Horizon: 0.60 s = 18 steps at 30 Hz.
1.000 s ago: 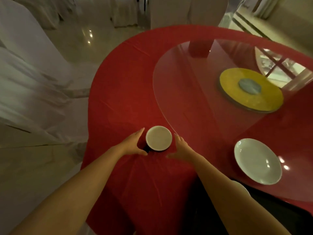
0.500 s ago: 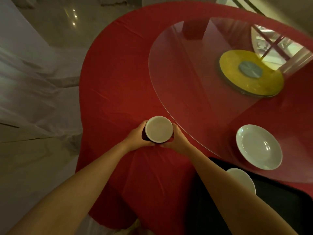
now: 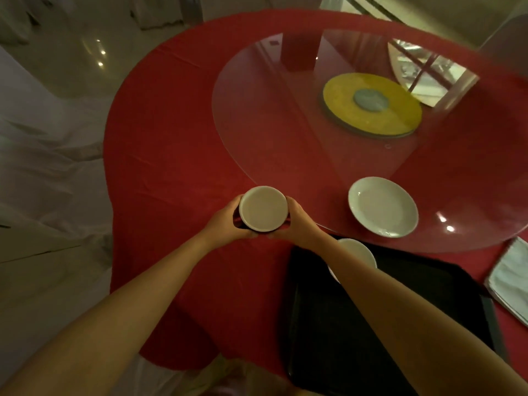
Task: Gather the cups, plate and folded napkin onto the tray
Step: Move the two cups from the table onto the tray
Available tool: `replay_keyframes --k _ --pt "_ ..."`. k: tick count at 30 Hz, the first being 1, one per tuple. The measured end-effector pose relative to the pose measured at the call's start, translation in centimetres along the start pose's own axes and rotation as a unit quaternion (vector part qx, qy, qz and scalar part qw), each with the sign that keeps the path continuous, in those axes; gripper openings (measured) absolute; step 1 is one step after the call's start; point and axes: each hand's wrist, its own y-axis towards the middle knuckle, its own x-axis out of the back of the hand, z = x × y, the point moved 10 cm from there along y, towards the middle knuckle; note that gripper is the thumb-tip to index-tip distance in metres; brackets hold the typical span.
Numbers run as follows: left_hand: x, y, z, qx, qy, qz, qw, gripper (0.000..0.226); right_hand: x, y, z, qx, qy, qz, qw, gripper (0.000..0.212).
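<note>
- You had one cup (image 3: 263, 208) clasped between both hands at the centre of the frame; your left hand (image 3: 227, 221) wrapped its left side and your right hand (image 3: 297, 224) its right, fingers curled snug against the wall.
- Whether that cup had left the red tabletop (image 3: 177, 155) could not be told from above; it was to the left of the black tray (image 3: 357, 324), not over it.
- A second cup (image 3: 360, 252) sat in the upper left corner of the tray, partly hidden behind your right forearm, so that piece looked done.
- The plate (image 3: 383, 206) lay on the near edge of the glass turntable (image 3: 271, 115), right of centre, just above the tray (untouched, by the look of it).
- The folded napkin (image 3: 511, 281) rested on the tabletop at the right edge of the frame, just beside the tray.
- By my judgement you were about a quarter through: one cup placed, one in hand, plate and napkin left.
</note>
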Motion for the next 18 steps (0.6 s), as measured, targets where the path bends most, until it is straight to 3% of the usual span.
replay_keyframes --k 18 --pt "-13.2 -6.5 -11.0 -0.059 0.037 0.028 0.997 0.089 10.4 -14.8 -4.4 -0.005 0.000 -0.013 1.000 0.090"
